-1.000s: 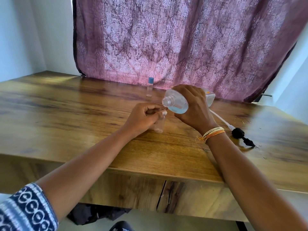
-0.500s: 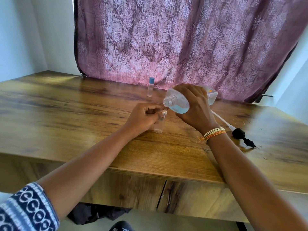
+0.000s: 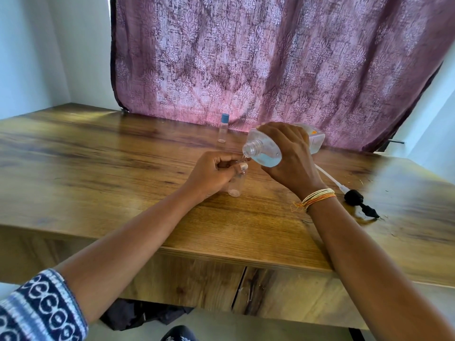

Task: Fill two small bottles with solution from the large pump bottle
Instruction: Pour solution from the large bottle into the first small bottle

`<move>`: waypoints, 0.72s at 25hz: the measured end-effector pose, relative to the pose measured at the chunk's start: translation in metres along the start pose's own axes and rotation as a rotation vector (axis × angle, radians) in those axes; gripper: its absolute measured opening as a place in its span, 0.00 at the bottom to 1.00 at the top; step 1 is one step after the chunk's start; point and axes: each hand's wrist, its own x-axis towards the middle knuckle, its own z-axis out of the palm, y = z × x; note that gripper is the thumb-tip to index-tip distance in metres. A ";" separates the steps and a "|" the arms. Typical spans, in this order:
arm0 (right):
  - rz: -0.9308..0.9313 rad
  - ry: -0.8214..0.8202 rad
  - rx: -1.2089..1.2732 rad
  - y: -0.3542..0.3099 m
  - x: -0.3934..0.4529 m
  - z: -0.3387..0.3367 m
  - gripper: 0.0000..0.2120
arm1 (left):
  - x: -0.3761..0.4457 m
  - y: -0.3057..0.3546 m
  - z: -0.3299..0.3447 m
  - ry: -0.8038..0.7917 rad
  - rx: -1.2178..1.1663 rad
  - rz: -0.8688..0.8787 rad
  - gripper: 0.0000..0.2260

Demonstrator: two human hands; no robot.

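Note:
My right hand (image 3: 289, 156) grips the large clear bottle (image 3: 267, 153), tipped on its side with blue liquid pooled near its open neck. That neck points left, just above the mouth of a small clear bottle (image 3: 235, 187) standing on the wooden table (image 3: 98, 168). My left hand (image 3: 213, 172) is closed around the small bottle's upper part and hides it. A drop hangs at the large bottle's lip. A second small bottle (image 3: 223, 130) with a blue cap stands upright farther back, near the curtain. The black pump head (image 3: 355, 198) with its white tube lies on the table to the right.
A purple patterned curtain (image 3: 270, 57) hangs behind the table's far edge. A wet patch glistens around the pump's nozzle at the right. The table's front edge runs below my forearms. Dark cloth lies on the floor under the table.
The large bottle has tipped a little further, and its neck has come down closer to the small bottle's mouth. My left hand has stayed in place.

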 end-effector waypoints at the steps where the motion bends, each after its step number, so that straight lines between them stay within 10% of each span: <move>1: 0.003 0.001 -0.001 0.000 0.000 0.000 0.21 | 0.000 0.000 0.000 0.000 -0.006 0.002 0.12; 18: -0.004 0.015 -0.012 -0.001 -0.001 0.000 0.21 | 0.003 -0.005 0.000 -0.004 -0.002 0.018 0.12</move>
